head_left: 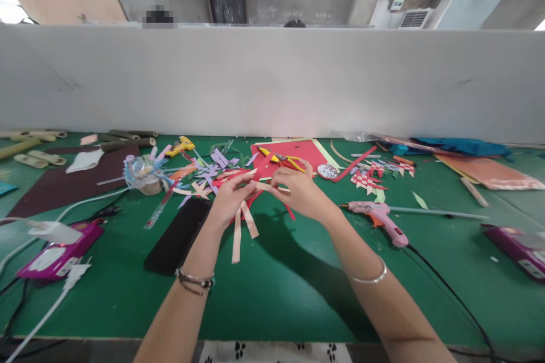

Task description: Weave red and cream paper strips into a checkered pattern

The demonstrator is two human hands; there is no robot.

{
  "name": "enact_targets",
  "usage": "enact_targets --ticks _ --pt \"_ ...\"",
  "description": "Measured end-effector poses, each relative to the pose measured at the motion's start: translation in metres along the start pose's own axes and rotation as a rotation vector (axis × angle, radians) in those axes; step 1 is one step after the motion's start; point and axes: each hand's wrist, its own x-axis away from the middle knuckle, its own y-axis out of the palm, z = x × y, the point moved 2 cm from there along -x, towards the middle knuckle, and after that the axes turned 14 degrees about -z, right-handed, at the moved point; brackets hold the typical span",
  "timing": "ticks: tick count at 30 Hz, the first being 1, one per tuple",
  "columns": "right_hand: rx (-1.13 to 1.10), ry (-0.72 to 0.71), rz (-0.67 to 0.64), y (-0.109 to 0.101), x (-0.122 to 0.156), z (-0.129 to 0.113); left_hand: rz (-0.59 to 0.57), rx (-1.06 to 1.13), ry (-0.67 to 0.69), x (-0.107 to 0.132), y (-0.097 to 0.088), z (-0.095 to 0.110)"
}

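Observation:
My left hand (230,199) is closed round crossed paper strips, red and cream. Two cream paper strips (237,241) hang down beneath its fingers, and a red paper strip (264,165) slants up from them. Between the two hands runs another cream strip (263,186), its right end pinched by my right hand (303,188). Just beyond the fingers, pliers with yellow and red handles (276,157) lie on a red paper sheet (313,147). The point where the strips cross is partly covered by my left fingers.
A pink glue gun (385,218) rests at right, its cord trailing forward. Left of my hands lie a black phone (176,241), a purple power strip (63,255) and a yellow glue gun (181,146). Paper scraps (370,178) litter the green table (298,300) before a grey partition (272,79).

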Motion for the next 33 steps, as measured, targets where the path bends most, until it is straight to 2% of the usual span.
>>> enact_targets --ticks 4,8,12,19,24,28,31,33 --pt "-0.126 0.055 -0.012 0.002 -0.002 0.001 -0.046 -0.015 0.0 0.001 0.003 0.003" --pt "-0.191 0.008 -0.099 0.009 -0.007 0.003 -0.072 -0.053 -0.004 0.0 0.008 0.005" --pt "-0.229 0.001 -0.167 0.011 -0.007 0.004 -0.064 -0.093 0.004 -0.002 0.01 0.004" --pt "-0.282 -0.01 -0.158 0.009 -0.007 0.002 -0.002 -0.106 0.018 -0.001 0.01 0.003" --pt "-0.326 -0.015 -0.197 0.01 -0.004 0.003 -0.01 -0.121 -0.006 0.004 0.008 0.004" --pt "-0.325 0.006 -0.283 0.011 0.009 0.0 -0.054 -0.142 -0.054 0.018 0.011 -0.002" --pt "-0.244 0.021 -0.424 0.02 0.025 -0.001 -0.096 -0.17 -0.103 0.035 0.019 -0.017" --pt "-0.184 0.019 -0.532 0.029 0.038 0.0 -0.17 -0.275 -0.132 0.046 0.028 -0.03"
